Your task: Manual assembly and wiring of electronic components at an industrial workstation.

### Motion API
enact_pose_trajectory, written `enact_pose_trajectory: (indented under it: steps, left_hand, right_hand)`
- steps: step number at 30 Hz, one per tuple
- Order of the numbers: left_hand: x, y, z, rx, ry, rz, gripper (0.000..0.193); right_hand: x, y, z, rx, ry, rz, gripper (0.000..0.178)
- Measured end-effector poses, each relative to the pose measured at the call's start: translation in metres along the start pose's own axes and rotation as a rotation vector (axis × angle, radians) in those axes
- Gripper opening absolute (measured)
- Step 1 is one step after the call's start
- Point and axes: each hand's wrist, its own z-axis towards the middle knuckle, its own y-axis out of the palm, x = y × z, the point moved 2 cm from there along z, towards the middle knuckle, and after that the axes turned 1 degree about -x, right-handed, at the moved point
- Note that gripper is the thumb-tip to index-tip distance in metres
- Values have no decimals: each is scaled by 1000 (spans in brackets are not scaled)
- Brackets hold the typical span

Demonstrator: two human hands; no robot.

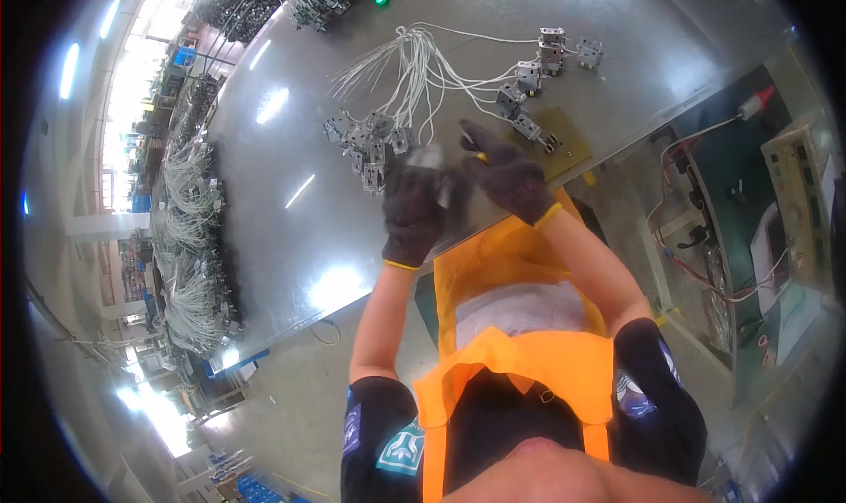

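Observation:
Both my hands wear dark gloves with yellow cuffs and are over the near edge of a shiny metal table. My left hand (412, 205) is closed round a blurred, silvery metal part (427, 157), close to a white wire. Just to its right, my right hand (509, 175) has its fingers curled together, with a small yellow spot between them; what it holds is too small to name. Beyond my left hand lies a cluster of boxy metal parts (372, 142) with white wires (414, 62). More such metal parts (529, 76) run in a line beyond my right hand.
A yellowish flat plate (561, 146) lies at the table's right edge. Large heaps of white-wired parts (189, 239) line the left side, with another bundle (308, 1) at the far end. On the right stand a boxy instrument (802, 208) and a red-ended cable (753, 105).

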Motion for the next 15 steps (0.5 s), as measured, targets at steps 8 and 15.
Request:
enact_pose_trajectory:
  steps: [8, 15]
  left_hand:
    - [3, 49, -34, 54, -501, 35, 50]
    - [-14, 23, -16, 210, -472, -323, 57]
  right_hand:
    - [25, 46, 74, -133, -83, -120, 56]
    - [2, 15, 64, -216, -42, -175, 58]
